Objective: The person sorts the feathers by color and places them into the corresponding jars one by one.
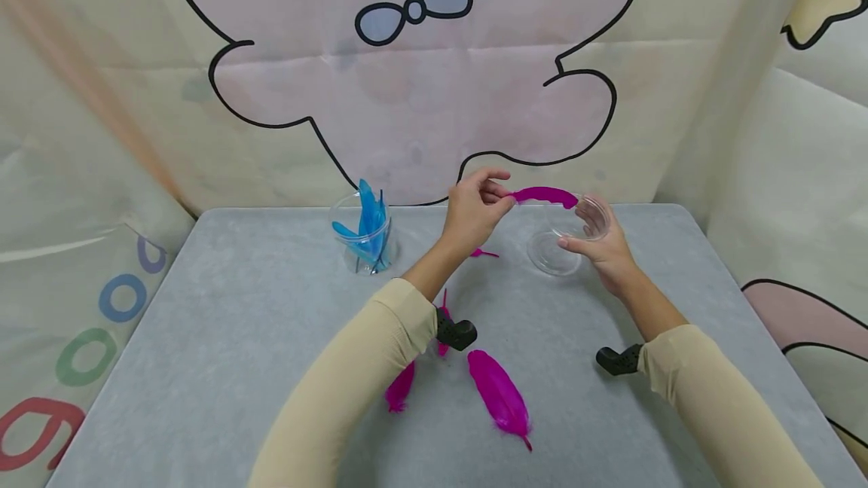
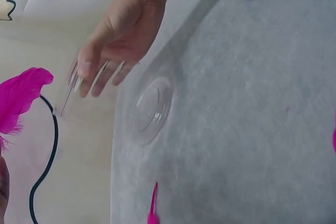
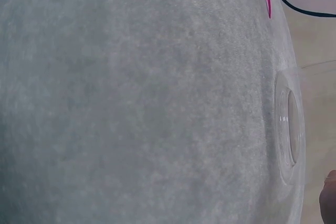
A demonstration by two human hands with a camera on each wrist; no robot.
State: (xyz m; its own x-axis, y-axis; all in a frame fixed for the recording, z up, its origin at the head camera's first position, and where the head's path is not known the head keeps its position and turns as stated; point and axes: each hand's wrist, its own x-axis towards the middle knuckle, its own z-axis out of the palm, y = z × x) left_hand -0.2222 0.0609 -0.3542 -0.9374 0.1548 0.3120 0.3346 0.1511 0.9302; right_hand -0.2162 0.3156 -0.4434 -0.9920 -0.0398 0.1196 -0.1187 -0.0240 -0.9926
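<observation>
The left hand (image 1: 475,213) is pinching a pink feather (image 1: 545,195) toward the clear cup (image 1: 588,217) the right hand (image 1: 603,251) is gripping tilted above the tabletop (image 1: 237,337); the soft tip could be missing the rim.

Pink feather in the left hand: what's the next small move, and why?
Probably ease the feather tip-first into the clear cup. The left hand pinches its quill end, and its tip is already at the mouth of the cup, which the right hand holds tilted toward it above the lid. Blue feathers already stand in another cup.
</observation>
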